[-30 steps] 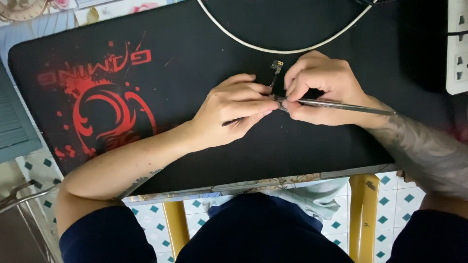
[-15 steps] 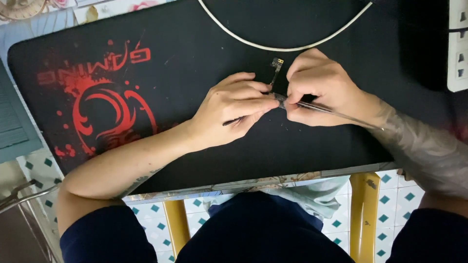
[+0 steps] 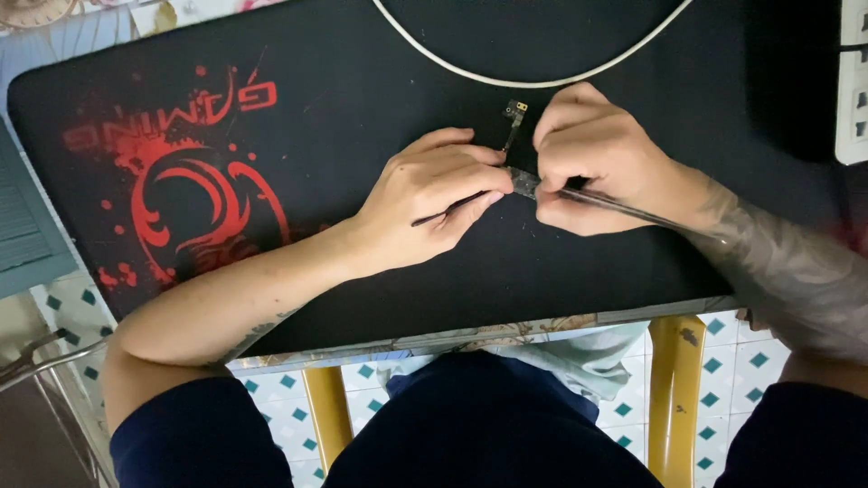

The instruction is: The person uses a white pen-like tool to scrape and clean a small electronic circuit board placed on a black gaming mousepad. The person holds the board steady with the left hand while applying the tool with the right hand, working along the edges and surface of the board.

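Head view, looking straight down: both hands meet near the middle of a black desk mat (image 3: 380,54) with a red swirl design on its left part. The left hand (image 3: 432,194) is curled, thumb and forefinger pinched on the end of a small dark strip-like part (image 3: 524,183), and a thin dark stick (image 3: 448,209) runs under its fingers and pokes out toward the wrist. The right hand (image 3: 592,158) is closed in a loose fist around a slim metal tool (image 3: 624,206) whose shaft trails back along the tattooed forearm; its tip meets the small part just between the two hands. From that part a narrow flex ribbon rises to a tiny connector piece (image 3: 515,110) lying on the mat just above the fingers; whether it is one piece with the pinched strip is hard to tell at this size.

A white cable (image 3: 533,81) curves across the mat beyond the hands. A white power strip (image 3: 853,81) sits at the right edge. Below the mat's near edge show yellow table legs (image 3: 674,398), a tiled floor and the person's dark-clothed knees.
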